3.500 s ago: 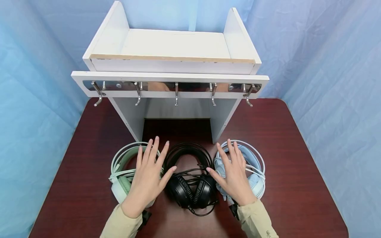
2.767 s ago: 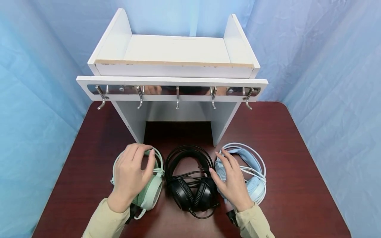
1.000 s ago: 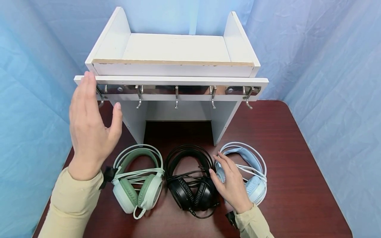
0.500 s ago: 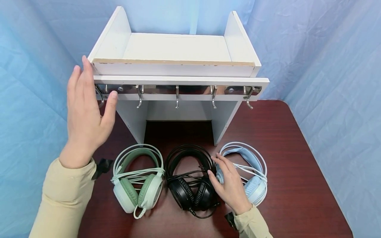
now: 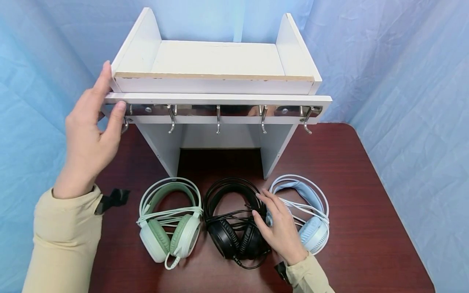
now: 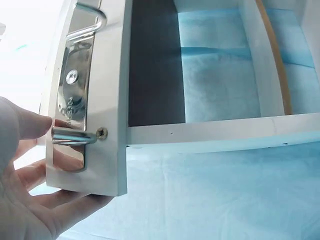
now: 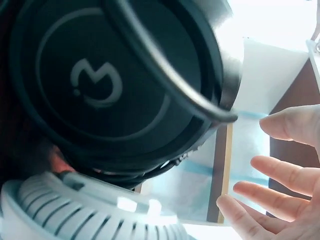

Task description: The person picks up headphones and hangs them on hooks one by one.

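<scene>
In the head view my left hand (image 5: 89,130) is at the left end of the white hook board (image 5: 234,99), thumb in front and other fingers around its end. The left wrist view shows the thumb beside a metal hook (image 6: 75,136) and fingertips against the board's end. My right hand (image 5: 280,228) hovers with loosely bent, spread fingers between the black headphones (image 5: 223,238) and the light blue headphones (image 5: 313,234), partly covering the blue pair. It holds nothing. Green headphones (image 5: 155,240) lie on the left, their cable wound across them.
The board belongs to a white shelf unit (image 5: 220,59) standing on the dark red table (image 5: 359,211). Several metal hooks, such as the middle hook (image 5: 218,120), project from its front. Blue curtains (image 5: 403,81) surround the table.
My left hand first curled over the green headphones, then rose to the board's left end, where its straight fingers have bent around it. The right hand shifted slightly left, toward the black headphones.
</scene>
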`<state>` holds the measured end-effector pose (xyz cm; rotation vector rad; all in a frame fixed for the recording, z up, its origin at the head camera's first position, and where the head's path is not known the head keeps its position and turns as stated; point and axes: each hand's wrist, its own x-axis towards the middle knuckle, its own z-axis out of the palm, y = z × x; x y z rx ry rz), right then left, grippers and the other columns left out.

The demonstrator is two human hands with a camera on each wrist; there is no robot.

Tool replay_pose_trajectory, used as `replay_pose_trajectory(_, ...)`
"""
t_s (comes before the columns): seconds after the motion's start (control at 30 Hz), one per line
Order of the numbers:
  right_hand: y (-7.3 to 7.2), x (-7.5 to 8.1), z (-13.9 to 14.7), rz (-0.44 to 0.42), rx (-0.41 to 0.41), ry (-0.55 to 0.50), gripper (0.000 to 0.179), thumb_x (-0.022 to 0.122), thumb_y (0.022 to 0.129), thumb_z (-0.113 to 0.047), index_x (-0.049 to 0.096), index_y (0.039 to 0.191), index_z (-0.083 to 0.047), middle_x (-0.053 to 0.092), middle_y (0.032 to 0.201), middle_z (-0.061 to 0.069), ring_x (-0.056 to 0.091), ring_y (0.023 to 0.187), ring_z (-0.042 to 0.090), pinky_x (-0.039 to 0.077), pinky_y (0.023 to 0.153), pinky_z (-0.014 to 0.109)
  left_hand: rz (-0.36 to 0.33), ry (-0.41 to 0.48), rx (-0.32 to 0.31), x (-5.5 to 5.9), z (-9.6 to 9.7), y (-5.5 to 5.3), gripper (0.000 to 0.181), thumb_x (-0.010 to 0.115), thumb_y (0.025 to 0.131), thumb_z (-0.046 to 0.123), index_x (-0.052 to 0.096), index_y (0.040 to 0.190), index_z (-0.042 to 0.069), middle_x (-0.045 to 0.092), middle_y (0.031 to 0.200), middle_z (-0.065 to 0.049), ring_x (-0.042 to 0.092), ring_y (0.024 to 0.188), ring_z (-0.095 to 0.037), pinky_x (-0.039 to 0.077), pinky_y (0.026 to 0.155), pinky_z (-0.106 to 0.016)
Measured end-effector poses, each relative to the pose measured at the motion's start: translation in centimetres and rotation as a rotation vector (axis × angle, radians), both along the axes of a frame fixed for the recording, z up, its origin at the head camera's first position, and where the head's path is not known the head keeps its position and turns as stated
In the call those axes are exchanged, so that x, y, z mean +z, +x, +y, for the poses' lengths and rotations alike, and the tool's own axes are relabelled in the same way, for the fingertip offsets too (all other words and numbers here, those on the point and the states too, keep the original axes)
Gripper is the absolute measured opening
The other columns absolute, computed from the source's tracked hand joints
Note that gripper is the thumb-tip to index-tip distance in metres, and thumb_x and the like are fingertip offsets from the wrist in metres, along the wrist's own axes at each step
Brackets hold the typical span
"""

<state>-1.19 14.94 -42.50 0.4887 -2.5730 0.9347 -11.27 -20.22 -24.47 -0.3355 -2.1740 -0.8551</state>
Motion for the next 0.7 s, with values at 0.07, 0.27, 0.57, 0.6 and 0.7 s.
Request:
replay_pose_trajectory(0.07,0.1,0.2,-0.4,-0.004,0.012,-0.004,0.043,0.072,0.084,-0.016,0.062,0.125,-0.007,0.057,0.132,0.013,0.056,0.120,0.029,0.046,0.096,0.044,0.000,0.013,-0.002,0.1,-0.2,-0.2,0.046,0.057,0.094,0.009,0.051,0.140,0.011,0.064,0.106,-0.019,0.038,0.079,0.003,0.031,0.072,-0.009)
replay_pose_trajectory(0.27,0.6,0.3,-2.3,-0.007,0.100,-0.058,0.043,0.071,0.085,-0.015,0.061,0.126,-0.007,0.057,0.132,0.011,0.057,0.119,0.026,0.048,0.096,0.039,-0.037,0.068,-0.010,0.3,-0.6,-0.7,0.043,0.064,0.092,0.012,0.058,0.134,0.015,0.059,0.102,0.017,0.044,0.081,0.009,0.039,0.074,0.000)
replay_pose_trajectory(0.57,1.8,-0.4,-6.1,-0.158,0.242,-0.233,0.044,0.067,0.088,-0.015,0.056,0.131,-0.014,0.057,0.130,0.005,0.063,0.106,0.020,0.054,0.078,0.019,-0.159,0.180,-0.054,1.0,-0.8,-0.3,0.043,0.066,0.091,0.013,0.060,0.132,0.024,0.060,0.132,0.001,0.056,0.110,0.003,0.046,0.081,-0.005)
replay_pose_trajectory(0.6,1.9,-0.3,-6.5,-0.215,0.262,-0.269,0.046,0.068,0.088,-0.016,0.055,0.132,-0.017,0.057,0.131,0.004,0.063,0.107,0.020,0.054,0.076,0.017,-0.165,0.185,-0.054,1.0,-0.8,-0.3,0.043,0.066,0.091,0.013,0.060,0.132,0.024,0.060,0.133,0.001,0.056,0.110,0.003,0.046,0.081,-0.006)
replay_pose_trajectory(0.7,2.3,0.0,-7.7,-0.393,0.307,-0.346,0.051,0.068,0.089,-0.020,0.050,0.136,-0.023,0.054,0.133,0.000,0.064,0.104,0.020,0.054,0.069,0.014,-0.171,0.201,-0.056,0.9,-0.8,-0.1,0.043,0.067,0.090,0.014,0.061,0.131,0.024,0.059,0.134,0.003,0.057,0.110,0.002,0.047,0.082,-0.006)
